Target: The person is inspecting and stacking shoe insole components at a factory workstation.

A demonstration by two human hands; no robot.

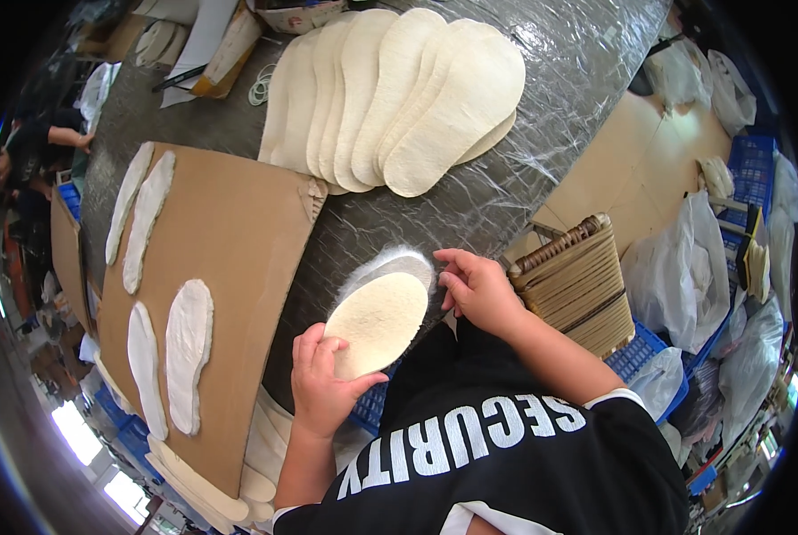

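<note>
My left hand grips the near end of a cream, foot-shaped insole that lies over a white fleecy insole. My right hand rests its fingers at the right edge of the pair, fingers slightly curled. Both hands are above the front edge of a grey table covered in wrinkled clear film. A fanned row of several cream insoles lies further back on the table.
A brown cardboard sheet at the left carries several fleecy insoles. A stack of bundled tan insoles stands in a blue crate at the right. Plastic bags and another person are around.
</note>
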